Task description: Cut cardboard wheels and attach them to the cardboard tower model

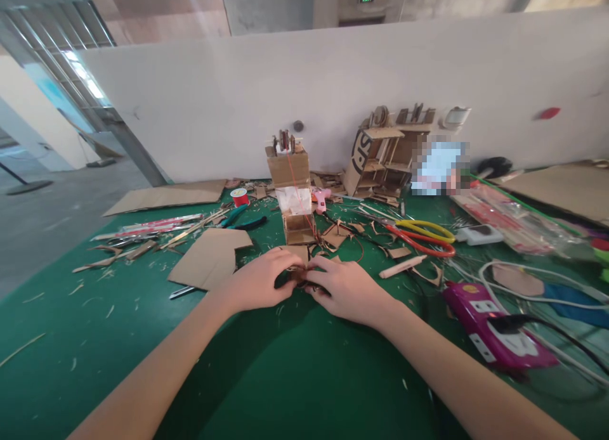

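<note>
My left hand (pixel 271 278) and my right hand (pixel 345 290) meet near the middle of the green table. Between their fingertips is a small brown cardboard piece (pixel 299 275), mostly covered by the fingers. Its exact shape is hidden. Just beyond the hands stands a tall cardboard tower (pixel 288 170) with wheel-like discs on top and a red thread hanging down its front. To the left of my left hand lies a flat cardboard sheet (pixel 209 259). Cardboard scraps (pixel 335 237) lie in front of my right hand.
On the right are scissors (pixel 421 234), a purple power strip (pixel 499 332) and tangled cables. A pink glue gun (pixel 322 200) sits behind the tower, near a cardboard shelf structure (pixel 375 158). Pliers (pixel 245 219) and a red thread spool (pixel 238 198) lie at left. A white partition (pixel 214 104) borders the back.
</note>
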Available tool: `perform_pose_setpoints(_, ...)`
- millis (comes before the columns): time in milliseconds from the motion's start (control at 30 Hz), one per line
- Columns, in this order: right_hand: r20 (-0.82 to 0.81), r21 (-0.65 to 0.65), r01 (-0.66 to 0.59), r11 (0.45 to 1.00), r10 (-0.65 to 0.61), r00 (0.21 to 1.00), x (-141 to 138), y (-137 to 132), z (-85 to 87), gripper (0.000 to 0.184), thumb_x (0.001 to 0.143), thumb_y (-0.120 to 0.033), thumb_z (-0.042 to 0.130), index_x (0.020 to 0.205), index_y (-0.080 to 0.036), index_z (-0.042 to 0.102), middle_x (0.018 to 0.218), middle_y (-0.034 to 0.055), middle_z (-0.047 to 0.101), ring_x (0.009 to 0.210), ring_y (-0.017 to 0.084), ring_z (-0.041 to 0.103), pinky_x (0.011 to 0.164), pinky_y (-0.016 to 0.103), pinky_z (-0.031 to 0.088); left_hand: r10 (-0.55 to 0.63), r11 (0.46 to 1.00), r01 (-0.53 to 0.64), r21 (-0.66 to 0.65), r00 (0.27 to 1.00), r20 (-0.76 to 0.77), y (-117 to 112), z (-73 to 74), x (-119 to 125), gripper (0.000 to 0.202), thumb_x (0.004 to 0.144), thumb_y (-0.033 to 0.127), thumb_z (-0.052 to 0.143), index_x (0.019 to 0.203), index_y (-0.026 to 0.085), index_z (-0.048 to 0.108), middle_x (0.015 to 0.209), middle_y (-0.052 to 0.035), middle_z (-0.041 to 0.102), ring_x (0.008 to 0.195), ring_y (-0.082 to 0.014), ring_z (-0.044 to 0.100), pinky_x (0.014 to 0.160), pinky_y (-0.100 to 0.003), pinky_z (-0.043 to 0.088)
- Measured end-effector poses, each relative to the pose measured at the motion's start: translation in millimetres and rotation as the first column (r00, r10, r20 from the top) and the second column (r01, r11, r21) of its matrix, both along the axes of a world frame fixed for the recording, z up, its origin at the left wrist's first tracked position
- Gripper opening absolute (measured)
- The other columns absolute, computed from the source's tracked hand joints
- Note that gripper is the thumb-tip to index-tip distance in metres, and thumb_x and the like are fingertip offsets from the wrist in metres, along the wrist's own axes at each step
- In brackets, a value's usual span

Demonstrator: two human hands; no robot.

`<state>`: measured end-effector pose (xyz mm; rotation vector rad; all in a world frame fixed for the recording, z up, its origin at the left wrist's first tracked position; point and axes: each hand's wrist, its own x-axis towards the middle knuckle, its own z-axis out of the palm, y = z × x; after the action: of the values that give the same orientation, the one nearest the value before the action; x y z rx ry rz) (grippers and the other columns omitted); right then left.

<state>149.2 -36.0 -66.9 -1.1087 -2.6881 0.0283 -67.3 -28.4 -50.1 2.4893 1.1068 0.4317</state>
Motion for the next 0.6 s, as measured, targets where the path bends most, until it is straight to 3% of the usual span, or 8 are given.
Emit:
perform_pose_setpoints(133,0.050,0.018,-0.010,1.000,0.009,0.999,-2.1,-0.8,1.7,0.028,0.095,-0.028,0.044,0.116,-0.028,0.063,0.113,0.0047,0.063,0.074,0.017,0.063,0.058,0.027,0.041,0.006,0.996,-0.005,-0.092,1.000,0.002,-1.3,4.6,-3.3,0.040,0.089,0.017,0.038,0.125,0.027,0.053,0.125,-0.0055,0.054,0.115,-0.0215,0.052,0.097,-0.035,0.044)
perform_pose_setpoints(267,0.054,-0.013,-0.019,1.000,0.019,0.998,-2.5,-1.0,2.1,0.029,0.094,-0.023,0.045,0.116,-0.026,0.063,0.114,0.0056,0.064,0.080,0.018,0.064,0.062,0.027,0.043,0.021,0.988,-0.020,-0.152,1.000,0.004,-1.6,3.7,-3.2,0.042,0.095,0.022,0.029,0.131,0.027,0.050,0.129,-0.0068,0.050,0.114,-0.0204,0.053,0.097,-0.034,0.045)
perform_pose_setpoints(467,0.010,-0.043,-0.013,0.999,0.014,1.000,-3.4,-0.8,1.9,0.030,0.094,-0.024,0.045,0.118,-0.025,0.062,0.110,0.0051,0.067,0.085,0.019,0.065,0.063,0.026,0.043,0.074,0.994,-0.077,-0.079,0.997,-0.038,1.9,-2.9,-5.1,0.045,0.093,0.030,0.040,0.137,0.028,0.040,0.138,-0.0082,0.045,0.112,-0.0223,0.056,0.091,-0.033,0.048)
perform_pose_setpoints(600,0.016,-0.039,-0.009,0.999,0.010,1.000,-3.7,-1.5,2.5,0.027,0.095,-0.026,0.044,0.112,-0.024,0.065,0.107,0.0042,0.067,0.082,0.019,0.065,0.061,0.027,0.042,0.097,0.994,-0.096,-0.053,0.995,0.007,4.3,-2.2,-7.7,0.050,0.088,0.032,0.051,0.136,0.028,0.040,0.142,-0.0064,0.046,0.124,-0.0250,0.050,0.102,-0.037,0.042)
